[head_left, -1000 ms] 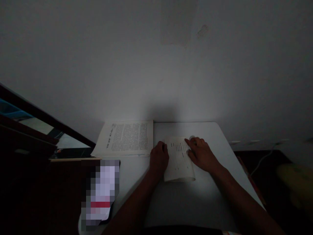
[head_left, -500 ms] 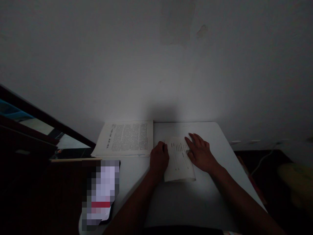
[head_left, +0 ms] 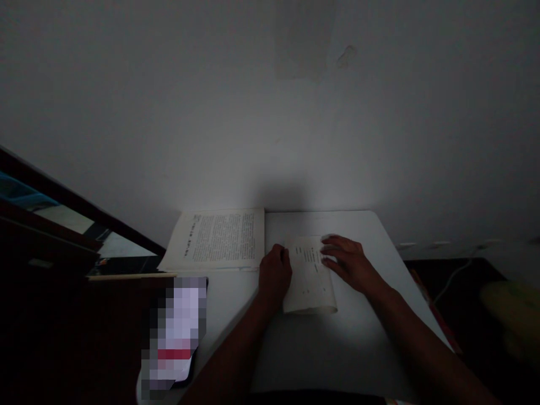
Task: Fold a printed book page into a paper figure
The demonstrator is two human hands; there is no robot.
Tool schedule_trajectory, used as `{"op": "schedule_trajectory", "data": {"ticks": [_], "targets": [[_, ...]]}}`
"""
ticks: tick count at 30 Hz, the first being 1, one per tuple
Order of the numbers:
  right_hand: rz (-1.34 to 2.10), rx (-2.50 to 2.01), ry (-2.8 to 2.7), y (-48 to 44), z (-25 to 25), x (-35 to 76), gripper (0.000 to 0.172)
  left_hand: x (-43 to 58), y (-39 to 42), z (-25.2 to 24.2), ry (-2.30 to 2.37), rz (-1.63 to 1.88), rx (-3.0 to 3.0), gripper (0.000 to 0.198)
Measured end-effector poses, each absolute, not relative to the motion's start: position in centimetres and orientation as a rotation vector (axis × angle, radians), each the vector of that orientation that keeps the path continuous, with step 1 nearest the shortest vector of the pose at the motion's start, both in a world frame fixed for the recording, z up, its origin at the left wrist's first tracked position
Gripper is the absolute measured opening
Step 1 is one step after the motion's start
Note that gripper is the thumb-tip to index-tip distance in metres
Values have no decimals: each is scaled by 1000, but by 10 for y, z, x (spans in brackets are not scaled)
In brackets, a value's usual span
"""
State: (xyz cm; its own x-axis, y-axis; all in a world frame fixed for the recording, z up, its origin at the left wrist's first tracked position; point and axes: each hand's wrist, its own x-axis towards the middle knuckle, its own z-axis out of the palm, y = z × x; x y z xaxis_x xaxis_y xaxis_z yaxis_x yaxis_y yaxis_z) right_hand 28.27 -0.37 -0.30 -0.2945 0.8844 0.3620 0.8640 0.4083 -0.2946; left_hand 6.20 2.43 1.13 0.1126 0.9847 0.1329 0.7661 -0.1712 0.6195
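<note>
A small folded sheet of printed paper [head_left: 307,284] lies on the white table in front of me, its near edge bulging up a little at the fold. My left hand [head_left: 275,274] is closed at the sheet's left edge, thumb and curled fingers pinching that side. On the right, my right hand [head_left: 346,261] has its fingers spread apart and slightly bent. Its fingertips are at the sheet's right edge; whether they press on it is hard to tell in the dim light.
A stack of printed pages [head_left: 223,239] lies at the table's back left. A blurred-out phone [head_left: 181,332] is at the left edge. Behind the white table [head_left: 358,222] rises a wall [head_left: 211,124]. Dark furniture [head_left: 42,247] stands left, and a cable [head_left: 451,275] hangs right.
My right hand has shifted slightly, its fingers bending and drawing closer together at the sheet's right edge. The left hand and the paper have stayed in place.
</note>
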Motion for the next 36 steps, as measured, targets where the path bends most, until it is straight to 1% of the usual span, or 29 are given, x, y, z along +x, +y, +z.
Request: {"op": "schedule_trajectory", "data": {"ticks": [2,5,18,22,32,36], "targets": [[99,-1438,-2214,-3,-3,282,21,62,25,12,1703,748,1998,21],[134,-1421,-2228,-3,-4,282,21,62,25,13,1698,755,1996,21],[149,-1413,-2289,-11,-4,287,37,62,24,12,1692,766,1998,20],[191,-1403,-2309,-12,-4,289,45,62,25,12,1697,760,1995,20],[330,-1458,-2328,-18,-1,290,74,62,25,11,1688,780,1982,20],[383,-1475,-2342,-20,4,289,82,62,25,11,1683,790,1985,20]]}}
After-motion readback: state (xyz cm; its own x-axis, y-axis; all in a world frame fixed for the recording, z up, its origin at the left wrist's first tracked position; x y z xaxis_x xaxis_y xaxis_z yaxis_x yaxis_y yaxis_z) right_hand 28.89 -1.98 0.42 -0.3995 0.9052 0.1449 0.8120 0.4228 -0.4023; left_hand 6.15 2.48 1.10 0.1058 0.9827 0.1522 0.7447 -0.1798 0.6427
